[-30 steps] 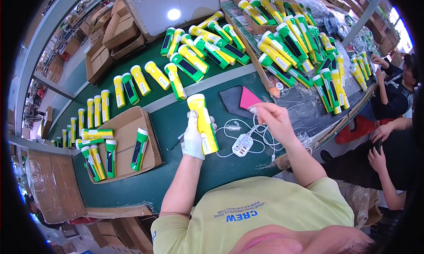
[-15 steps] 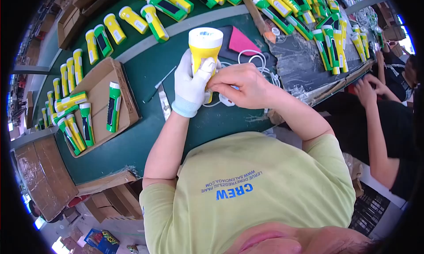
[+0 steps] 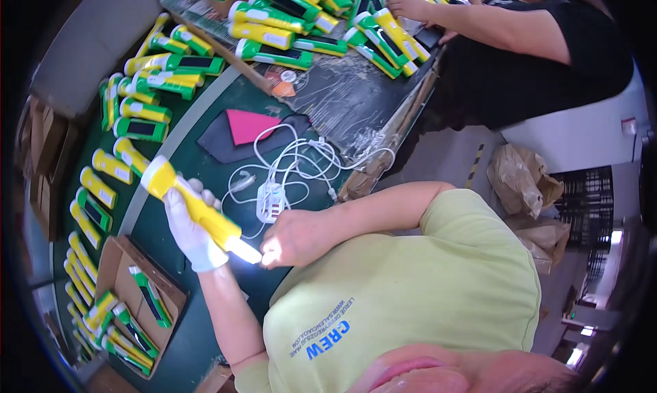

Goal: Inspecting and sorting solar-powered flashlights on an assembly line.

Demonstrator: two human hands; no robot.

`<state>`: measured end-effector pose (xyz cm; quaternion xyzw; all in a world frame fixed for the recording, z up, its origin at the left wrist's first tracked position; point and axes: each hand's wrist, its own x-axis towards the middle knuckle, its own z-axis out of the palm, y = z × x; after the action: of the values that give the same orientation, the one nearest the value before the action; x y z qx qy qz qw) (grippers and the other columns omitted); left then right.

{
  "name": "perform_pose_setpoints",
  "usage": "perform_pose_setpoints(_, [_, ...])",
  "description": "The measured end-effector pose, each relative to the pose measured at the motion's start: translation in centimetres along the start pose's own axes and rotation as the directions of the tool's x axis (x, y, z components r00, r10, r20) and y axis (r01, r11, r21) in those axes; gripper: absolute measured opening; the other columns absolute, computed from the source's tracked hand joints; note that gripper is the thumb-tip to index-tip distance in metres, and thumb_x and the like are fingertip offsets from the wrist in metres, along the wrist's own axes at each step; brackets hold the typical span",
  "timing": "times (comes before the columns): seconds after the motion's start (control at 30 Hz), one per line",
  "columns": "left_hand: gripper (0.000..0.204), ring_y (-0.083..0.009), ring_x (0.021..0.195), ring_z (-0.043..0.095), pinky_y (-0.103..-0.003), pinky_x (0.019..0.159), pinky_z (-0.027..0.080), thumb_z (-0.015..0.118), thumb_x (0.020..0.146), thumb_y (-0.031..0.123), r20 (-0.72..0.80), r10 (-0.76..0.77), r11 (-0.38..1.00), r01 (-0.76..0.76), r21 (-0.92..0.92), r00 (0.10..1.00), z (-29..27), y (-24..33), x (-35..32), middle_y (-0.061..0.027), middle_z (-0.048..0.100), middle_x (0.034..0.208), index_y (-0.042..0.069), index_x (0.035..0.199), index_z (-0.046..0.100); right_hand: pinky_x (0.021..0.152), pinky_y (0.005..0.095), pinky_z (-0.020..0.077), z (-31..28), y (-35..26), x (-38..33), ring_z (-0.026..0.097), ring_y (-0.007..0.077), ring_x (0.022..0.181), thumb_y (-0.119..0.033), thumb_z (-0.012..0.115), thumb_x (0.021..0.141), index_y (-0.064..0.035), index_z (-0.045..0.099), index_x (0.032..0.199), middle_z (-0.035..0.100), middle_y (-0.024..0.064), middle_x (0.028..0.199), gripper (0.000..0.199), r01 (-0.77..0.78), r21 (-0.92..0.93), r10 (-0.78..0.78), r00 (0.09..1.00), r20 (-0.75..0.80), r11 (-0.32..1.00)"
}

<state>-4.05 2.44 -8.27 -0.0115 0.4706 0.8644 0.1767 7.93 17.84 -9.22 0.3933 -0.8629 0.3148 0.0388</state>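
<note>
My left hand (image 3: pixel 188 234), in a white glove, is wrapped round a yellow flashlight (image 3: pixel 211 217) with a white-rimmed head. The flashlight slants, its head up and left and its tail down toward my right hand. From the tail sticks out a white tube (image 3: pixel 243 250) that glows brightly. My bare right hand (image 3: pixel 298 238) is closed, fingertips pinched at the tip of that tube. Glare hides part of the fingertips.
A cardboard tray (image 3: pixel 179 303) at left holds several green and yellow flashlights. More lie in rows and heaps beyond. A white power strip (image 3: pixel 271 201) with tangled cables and a pink and black cloth (image 3: pixel 250 127) lie ahead. A co-worker in black (image 3: pixel 534 64) sits at far right.
The view has swung to the right. The flashlight went from upright to slanting, and its tail now shows a lit white tube. My right hand has moved from the flashlight's side to that tube's tip.
</note>
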Motion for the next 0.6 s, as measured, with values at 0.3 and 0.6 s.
perform_pose_setpoints(0.3, [0.044, -0.0159, 0.071, 0.057, -0.028, 0.063, 0.050, 0.041, 0.099, 0.049, 0.038, 0.072, 0.996, -0.074, 0.047, 0.997, 0.8, -0.6, 0.0, -0.0079, 0.058, 0.089, 0.008, 0.115, 0.046, 0.059, 0.0293, 0.0533, -0.6, -0.3, 0.6, 0.067, 0.0181, 0.071, -0.010, 0.069, 0.085, -0.0069, 0.071, 0.098, 0.067, 0.0050, 0.080, 0.014, 0.042, 0.346, 0.056, 0.962, -0.267, 0.937])
perform_pose_setpoints(0.6, [0.067, -0.0155, 0.077, 0.050, -0.028, 0.065, 0.045, 0.039, 0.096, 0.058, 0.220, -0.220, 0.885, 0.289, -0.364, 0.950, 1.3, -0.9, -2.6, -0.0071, 0.053, 0.100, 0.005, 0.139, 0.040, 0.059, 0.0211, 0.0449, -6.4, 3.6, 2.7, 0.057, 0.0058, 0.068, -0.008, 0.064, 0.090, 0.0031, 0.070, 0.097, 0.065, 0.0027, 0.081, 0.014, -0.206, 0.876, 0.667, 0.728, -0.161, 0.436])
